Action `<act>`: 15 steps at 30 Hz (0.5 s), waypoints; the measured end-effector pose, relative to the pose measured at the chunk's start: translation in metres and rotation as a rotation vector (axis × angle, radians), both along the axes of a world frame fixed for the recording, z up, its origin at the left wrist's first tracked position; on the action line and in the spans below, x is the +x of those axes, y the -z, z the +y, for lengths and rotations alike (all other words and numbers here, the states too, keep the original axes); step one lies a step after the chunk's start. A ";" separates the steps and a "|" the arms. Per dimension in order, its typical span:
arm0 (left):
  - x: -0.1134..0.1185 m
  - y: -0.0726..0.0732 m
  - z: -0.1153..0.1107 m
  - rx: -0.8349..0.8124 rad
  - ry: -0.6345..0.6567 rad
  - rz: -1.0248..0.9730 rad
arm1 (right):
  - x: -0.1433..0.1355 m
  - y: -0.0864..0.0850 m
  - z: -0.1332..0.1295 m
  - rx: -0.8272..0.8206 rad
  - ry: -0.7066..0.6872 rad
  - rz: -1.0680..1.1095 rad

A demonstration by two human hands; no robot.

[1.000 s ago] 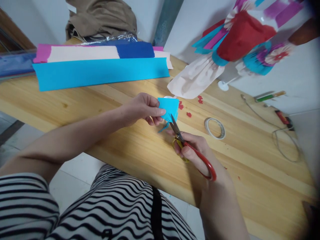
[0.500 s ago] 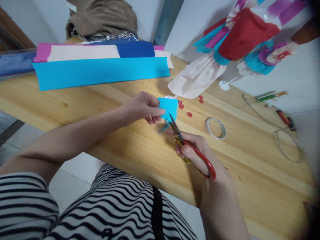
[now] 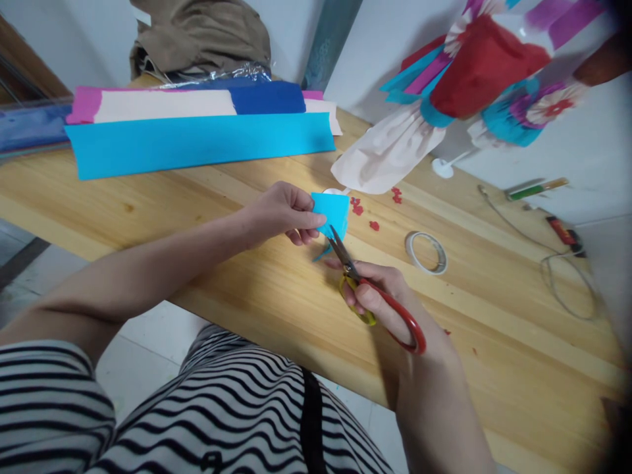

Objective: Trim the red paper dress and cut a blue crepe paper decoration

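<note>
Taking the clock from the small blue piece [image 3: 332, 205], with six towards the person, I see the near edge of the bench [image 3: 494, 296] slanting from nine round to five, with the striped shirt [image 3: 237, 401] close against it at about seven. Bare wood lies between that edge and both hands. The long blue sheet [image 3: 202, 146] stretches across at ten, well apart from the left forearm. Between one and two, the pale skirt [image 3: 390, 158] of a paper figure reaches down near the blue piece. Red paper scraps [image 3: 374, 226] lie at three, and a tape roll [image 3: 411, 255] rests flat towards four, apart from the knuckles.

Just past nine, a clear plastic sleeve [image 3: 32, 125] has something dark blue inside; I can't make out what.

As for the grip, the left hand [image 3: 286, 209] pinches the blue piece by its nine o'clock side, thumb on top. The right hand [image 3: 392, 286], between four and five, is closed round the scissors [image 3: 349, 268], thumb through the red handle. Their blades stand slightly apart at the piece's six o'clock edge, where a thin blue strip [image 3: 322, 254] dangles.
</note>
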State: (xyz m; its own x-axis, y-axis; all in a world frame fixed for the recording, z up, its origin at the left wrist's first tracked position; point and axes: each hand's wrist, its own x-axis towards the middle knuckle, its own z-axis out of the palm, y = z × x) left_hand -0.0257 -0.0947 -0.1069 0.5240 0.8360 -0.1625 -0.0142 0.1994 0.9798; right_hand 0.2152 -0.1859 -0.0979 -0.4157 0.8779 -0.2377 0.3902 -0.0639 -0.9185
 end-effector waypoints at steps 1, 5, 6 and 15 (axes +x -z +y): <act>0.000 0.000 0.000 -0.003 -0.004 0.004 | 0.000 0.000 0.000 -0.001 0.003 0.004; 0.001 0.001 0.000 -0.011 -0.002 -0.005 | 0.000 0.004 0.000 0.002 0.016 0.009; 0.000 0.001 -0.001 -0.011 0.001 -0.011 | 0.000 0.005 0.000 0.009 0.017 0.006; -0.003 -0.010 -0.007 -0.023 0.000 0.009 | -0.003 0.000 0.002 -0.001 0.024 -0.005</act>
State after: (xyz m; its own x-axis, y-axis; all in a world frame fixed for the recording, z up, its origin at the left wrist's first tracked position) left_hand -0.0291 -0.1017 -0.0971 0.5224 0.8321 -0.1863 -0.0053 0.2217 0.9751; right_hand 0.2124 -0.1844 -0.0981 -0.3933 0.8875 -0.2402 0.3933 -0.0738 -0.9165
